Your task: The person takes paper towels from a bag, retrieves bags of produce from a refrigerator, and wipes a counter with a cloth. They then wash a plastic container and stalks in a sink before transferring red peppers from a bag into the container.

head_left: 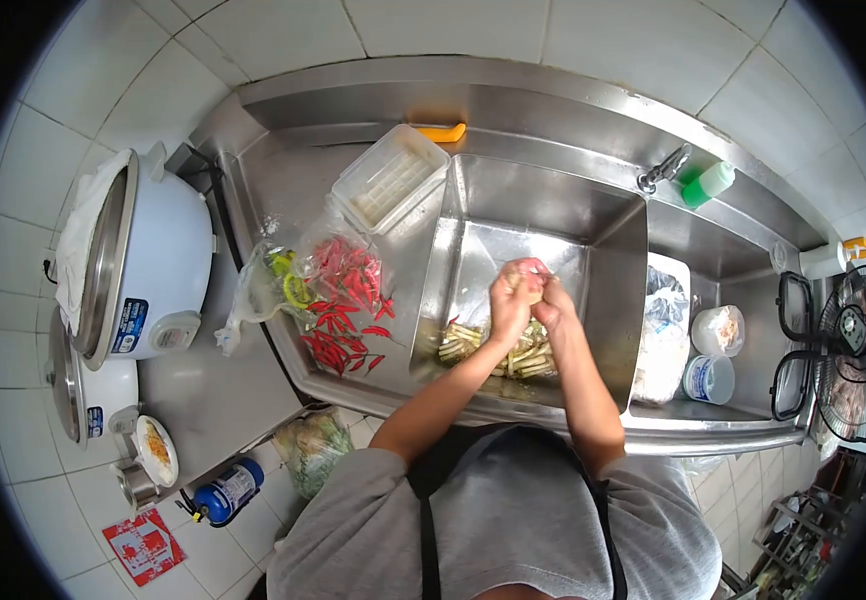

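My left hand and my right hand are pressed together above the sink basin. Both have their fingers curled round a small pale piece that I cannot make out; the fingers cover most of it. Under them, a heap of pale, cut stalks, like lemongrass, lies in shallow water on the basin floor. Red chillies are scattered on the steel drainboard to the left. More of them fill a clear plastic bag, beside some green chillies.
A clear plastic tub stands behind the chillies, near a yellow-handled knife. At the right are a tap, a green bottle, a white tray, small tubs and a fan. A large cooker stands left.
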